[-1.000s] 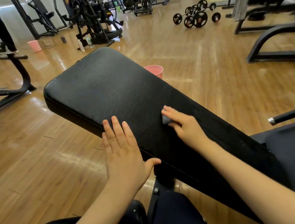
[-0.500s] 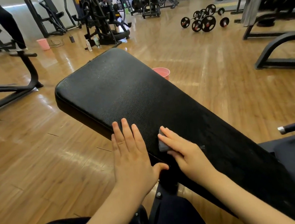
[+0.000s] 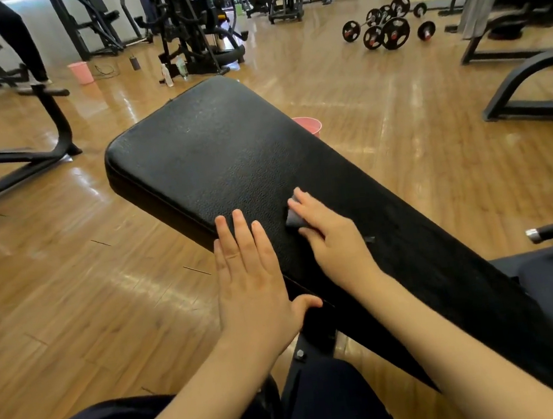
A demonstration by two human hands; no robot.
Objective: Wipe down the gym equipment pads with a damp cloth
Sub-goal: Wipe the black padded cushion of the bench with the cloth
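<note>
The right hand [image 3: 331,237] presses a small grey cloth [image 3: 294,218] against the bench pad [image 3: 228,159], fingers curled over it; only a folded corner shows beyond the fingertips. The left hand [image 3: 252,281] lies flat and open on the pad's near left edge, thumb spread. The one pad is black, grained and faintly shiny, widening toward its far rounded end. Two pink buckets stand on the wooden floor [image 3: 70,284]: one [image 3: 308,125] just behind the pad, one [image 3: 81,72] far left.

Gym — weight plates [image 3: 389,29] on wooden floor [image 3: 72,301], black exercise machines [image 3: 192,26], padded bench [image 3: 227,153].
</note>
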